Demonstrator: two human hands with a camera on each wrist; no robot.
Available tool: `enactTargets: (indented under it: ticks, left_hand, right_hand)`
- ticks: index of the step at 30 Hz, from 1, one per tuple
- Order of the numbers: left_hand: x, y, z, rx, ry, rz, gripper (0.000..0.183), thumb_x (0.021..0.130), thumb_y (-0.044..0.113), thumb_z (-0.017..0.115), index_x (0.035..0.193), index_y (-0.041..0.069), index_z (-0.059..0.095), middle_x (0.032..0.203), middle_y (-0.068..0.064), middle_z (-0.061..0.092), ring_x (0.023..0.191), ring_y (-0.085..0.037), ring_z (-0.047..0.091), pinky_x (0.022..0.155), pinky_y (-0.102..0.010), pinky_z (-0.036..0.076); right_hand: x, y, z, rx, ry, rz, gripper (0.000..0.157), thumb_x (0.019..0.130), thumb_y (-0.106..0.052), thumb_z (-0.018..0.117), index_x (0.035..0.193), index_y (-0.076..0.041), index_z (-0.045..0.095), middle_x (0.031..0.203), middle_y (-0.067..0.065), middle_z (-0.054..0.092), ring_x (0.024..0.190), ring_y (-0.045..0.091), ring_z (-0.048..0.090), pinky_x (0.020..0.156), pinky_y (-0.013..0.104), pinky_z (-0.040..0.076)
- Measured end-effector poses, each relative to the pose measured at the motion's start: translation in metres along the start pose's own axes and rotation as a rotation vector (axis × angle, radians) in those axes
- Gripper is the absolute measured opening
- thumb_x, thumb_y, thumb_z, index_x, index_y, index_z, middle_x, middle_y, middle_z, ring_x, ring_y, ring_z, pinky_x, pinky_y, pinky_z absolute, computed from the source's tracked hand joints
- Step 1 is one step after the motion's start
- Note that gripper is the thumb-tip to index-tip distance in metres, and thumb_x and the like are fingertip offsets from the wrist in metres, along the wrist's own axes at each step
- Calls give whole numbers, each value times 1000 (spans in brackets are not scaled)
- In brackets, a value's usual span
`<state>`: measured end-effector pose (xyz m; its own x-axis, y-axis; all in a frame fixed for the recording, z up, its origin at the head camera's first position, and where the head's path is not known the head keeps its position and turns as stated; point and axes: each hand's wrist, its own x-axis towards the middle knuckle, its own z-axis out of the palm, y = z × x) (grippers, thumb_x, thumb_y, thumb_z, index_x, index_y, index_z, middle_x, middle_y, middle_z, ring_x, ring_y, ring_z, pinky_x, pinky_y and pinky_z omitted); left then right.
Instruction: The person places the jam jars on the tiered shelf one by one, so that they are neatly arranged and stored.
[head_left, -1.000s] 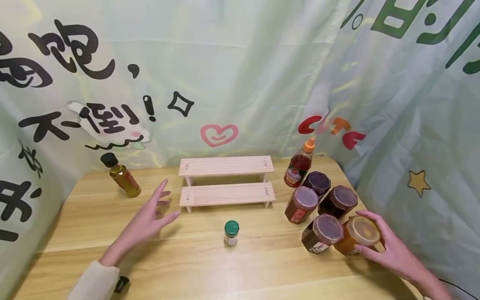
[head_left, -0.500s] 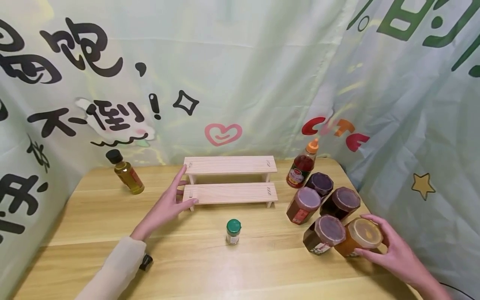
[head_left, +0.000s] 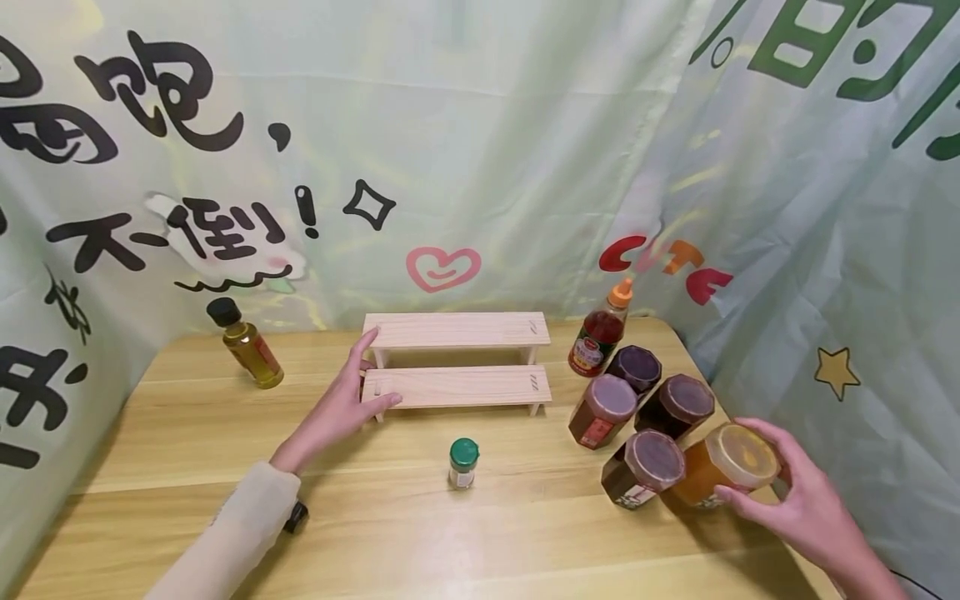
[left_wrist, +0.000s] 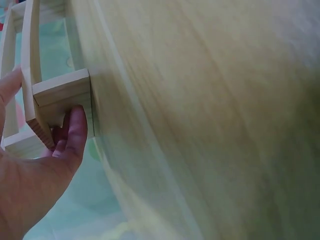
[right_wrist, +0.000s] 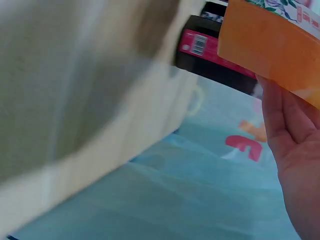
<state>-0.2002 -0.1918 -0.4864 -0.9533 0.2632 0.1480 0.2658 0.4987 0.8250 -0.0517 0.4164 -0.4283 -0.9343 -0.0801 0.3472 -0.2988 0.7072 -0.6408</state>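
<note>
Two bare hands work over the pale wooden table [head_left: 420, 542], with a light sleeve [head_left: 232, 529] running in from the bottom edge at left of centre. Nearest, at the lower right of the head view, the right hand [head_left: 806, 496] has its thumb and fingers clamped on the sides of an amber jar [head_left: 696, 477]; whether the jar's base touches the table I cannot tell. Just left of it stands a dark jar with a white label [head_left: 642, 469]. Near the middle, below centre, a small green-capped shaker [head_left: 463, 463] stands upright. Left of centre, the left hand [head_left: 337, 412] grips the left end of a two-tier wooden rack [head_left: 457, 386], its thumb on the lower board, its index finger spread up to the upper one. Right of the rack sit a red-labelled jar [head_left: 602, 411] and two more dark jars [head_left: 677, 406], with an orange-capped sauce bottle [head_left: 597, 335] behind them. A black-capped oil bottle [head_left: 255, 354] stands at the far left of the table. Last comes the printed curtain [head_left: 487, 167], filling the upper frame.
</note>
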Motion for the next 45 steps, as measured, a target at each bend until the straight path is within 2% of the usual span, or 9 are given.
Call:
enactTargets:
  ticks: [3, 4, 8, 16, 18, 25, 30, 34, 45]
  left_hand:
    - [2, 0, 1, 16, 14, 14, 113, 98, 33, 87, 175, 41, 4, 147, -24, 51, 135, -37, 51, 93, -59, 50]
    - [3, -1, 2, 26, 20, 23, 113, 98, 33, 87, 175, 39, 4, 145, -24, 53, 133, -37, 52, 91, -57, 50]
    - [6, -3, 4, 59, 48, 22, 114, 96, 33, 89, 175, 38, 7, 137, -22, 57, 121, -35, 56, 81, -50, 48]
    - [4, -3, 3, 76, 55, -23, 114, 95, 35, 90, 174, 44, 8, 130, -19, 57, 95, -31, 60, 72, -44, 47]
    - [3, -3, 2, 78, 55, -22, 114, 95, 35, 90, 174, 44, 8, 130, -20, 57, 94, -32, 60, 72, -45, 47]
    - [8, -2, 1, 109, 43, 37, 118, 95, 33, 90, 176, 31, 4, 125, -21, 61, 107, -32, 62, 79, -48, 50]
    - [9, -2, 0, 133, 27, 49, 117, 95, 33, 89, 176, 28, 5, 118, -17, 64, 95, -27, 65, 83, -49, 53]
    - [7, -2, 1, 144, 24, 45, 116, 96, 36, 89, 176, 29, 5, 121, -18, 63, 97, -27, 65, 83, -51, 53]
    - [6, -3, 0, 102, 25, 39, 116, 96, 35, 88, 175, 35, 3, 119, -19, 63, 88, -23, 65, 84, -52, 54]
  right_hand:
    - [6, -7, -8, -38, 16, 12, 104, 70, 5, 101, 160, -10, 51, 129, -20, 61, 104, -7, 61, 84, 7, 46]
    - [8, -9, -11, -50, 25, 9, 104, 69, 5, 102, 160, -10, 51, 128, -21, 61, 102, -7, 62, 82, 8, 47]
    - [17, -18, -20, -78, 58, -7, 103, 68, 6, 101, 158, -10, 53, 126, -23, 62, 95, -5, 62, 78, 8, 46]
    - [33, -47, -39, -133, 100, 79, 99, 75, -6, 102, 160, -20, 53, 120, -18, 61, 88, -4, 60, 71, 11, 43]
    - [39, -55, -41, -137, 122, 81, 100, 75, -7, 102, 161, -21, 53, 121, -19, 60, 89, -5, 59, 71, 10, 42]
    - [65, -74, -40, -137, 163, 79, 98, 78, -11, 101, 162, -25, 51, 127, -13, 55, 90, -6, 58, 73, 9, 40]
    - [82, -84, -31, -122, 178, 83, 97, 79, -16, 101, 162, -29, 52, 126, -11, 56, 88, 0, 58, 69, 13, 42]
    - [98, -95, -18, -73, 161, 53, 95, 81, -14, 100, 161, -29, 52, 125, -5, 58, 88, 5, 59, 67, 15, 45]
    - [149, -137, 30, -52, 23, -29, 90, 85, -32, 98, 161, -29, 49, 123, 3, 64, 93, 19, 61, 72, 24, 48]
